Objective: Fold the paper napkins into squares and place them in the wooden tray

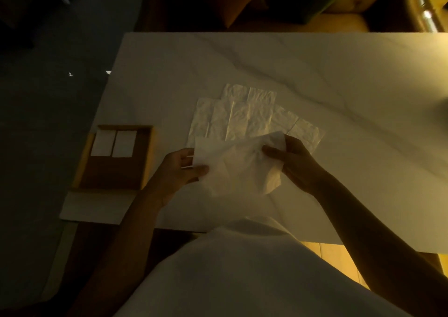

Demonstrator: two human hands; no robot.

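A loose white paper napkin [238,164] hangs crumpled between both hands, just above the table. My left hand [180,169] pinches its left edge with thumb on top. My right hand [294,164] grips its upper right corner. Behind it, several unfolded napkins [244,115] lie spread and overlapping on the tabletop. To the left stands the wooden tray [145,161], and two folded white napkins [114,143] lie side by side in its far end.
The white marble table [339,74] runs wide to the right and back. The tray sits near the table's left edge, beyond which the floor is dark. A white sheet [97,207] lies under the tray's near end. Chairs stand in the dark behind the table.
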